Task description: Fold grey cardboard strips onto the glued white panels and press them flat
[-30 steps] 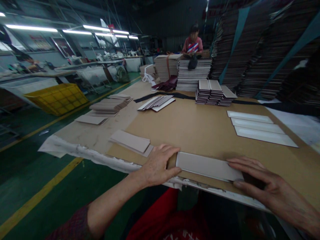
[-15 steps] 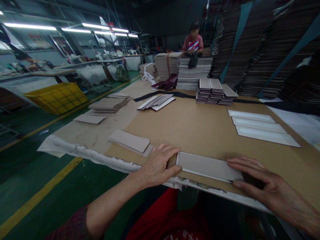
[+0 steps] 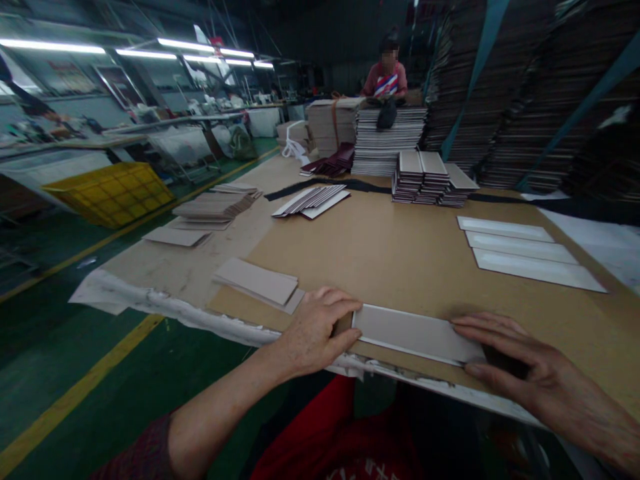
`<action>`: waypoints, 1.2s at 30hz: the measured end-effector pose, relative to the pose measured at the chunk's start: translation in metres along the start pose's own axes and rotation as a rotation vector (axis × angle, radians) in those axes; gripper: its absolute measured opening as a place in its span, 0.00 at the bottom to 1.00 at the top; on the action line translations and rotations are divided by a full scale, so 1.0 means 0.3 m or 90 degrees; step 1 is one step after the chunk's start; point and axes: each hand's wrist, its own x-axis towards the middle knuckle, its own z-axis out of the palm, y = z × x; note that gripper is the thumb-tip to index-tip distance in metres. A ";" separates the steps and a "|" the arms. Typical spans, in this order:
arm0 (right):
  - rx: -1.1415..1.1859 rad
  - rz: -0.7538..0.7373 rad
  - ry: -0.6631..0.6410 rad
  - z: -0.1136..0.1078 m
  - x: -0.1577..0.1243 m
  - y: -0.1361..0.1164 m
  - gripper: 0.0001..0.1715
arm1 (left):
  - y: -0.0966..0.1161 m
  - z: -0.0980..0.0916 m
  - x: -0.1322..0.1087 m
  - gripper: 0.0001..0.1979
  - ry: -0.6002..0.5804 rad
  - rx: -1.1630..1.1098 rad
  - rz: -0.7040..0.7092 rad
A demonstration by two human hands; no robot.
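Note:
A long grey cardboard strip (image 3: pixel 415 333) lies flat on the brown table (image 3: pixel 400 260) close to its near edge. My left hand (image 3: pixel 315 330) grips the strip's left end, fingers curled over it and thumb against its front edge. My right hand (image 3: pixel 520 370) holds the right end, fingers laid along the top and thumb at the front edge. Left of my left hand lies a small pile of grey boards (image 3: pixel 260 283).
Three white strips (image 3: pixel 525 252) lie side by side at the right. Stacks of boards (image 3: pixel 425 177) and fanned pieces (image 3: pixel 310 200) stand further back; tall stacks fill the right. A person in pink (image 3: pixel 386 77) is at the far end. A yellow crate (image 3: pixel 107 193) sits on the floor left.
Both hands and the strip have stayed put. Only the camera has tilted slightly, shifting the scene a little upward.

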 end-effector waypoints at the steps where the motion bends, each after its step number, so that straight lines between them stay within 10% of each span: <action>1: 0.002 -0.001 0.001 -0.001 0.000 -0.002 0.23 | 0.001 -0.001 0.000 0.16 -0.003 0.001 0.000; 36: -0.042 -0.004 -0.082 -0.017 -0.009 -0.030 0.24 | -0.022 0.008 0.005 0.15 -0.001 0.011 0.007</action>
